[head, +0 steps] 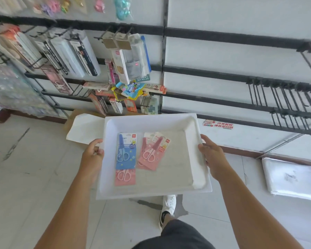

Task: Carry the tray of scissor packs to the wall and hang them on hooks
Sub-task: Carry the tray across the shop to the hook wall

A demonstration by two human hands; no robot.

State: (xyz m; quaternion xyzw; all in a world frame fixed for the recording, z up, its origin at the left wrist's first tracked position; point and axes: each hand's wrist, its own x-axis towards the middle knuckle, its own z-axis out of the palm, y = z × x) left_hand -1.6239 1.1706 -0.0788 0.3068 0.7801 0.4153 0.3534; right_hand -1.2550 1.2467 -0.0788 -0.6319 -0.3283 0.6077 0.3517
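I hold a white rectangular tray point(201, 184) level in front of me, above the floor. My left hand point(92, 155) grips its left rim and my right hand point(213, 157) grips its right rim. Inside the tray lie a blue scissor pack point(126, 151), a pink scissor pack point(125, 177) partly under it, and overlapping pink scissor packs point(152, 152) near the middle. The wall ahead carries black rails with empty hooks point(284, 97) on the right side.
Stationery packs hang on hooks at the left and centre of the wall point(75, 53). A cardboard box with white paper point(83, 128) sits on the floor below them. A stack of white sheets point(291, 178) lies on the floor at the right. My shoe point(167, 207) shows under the tray.
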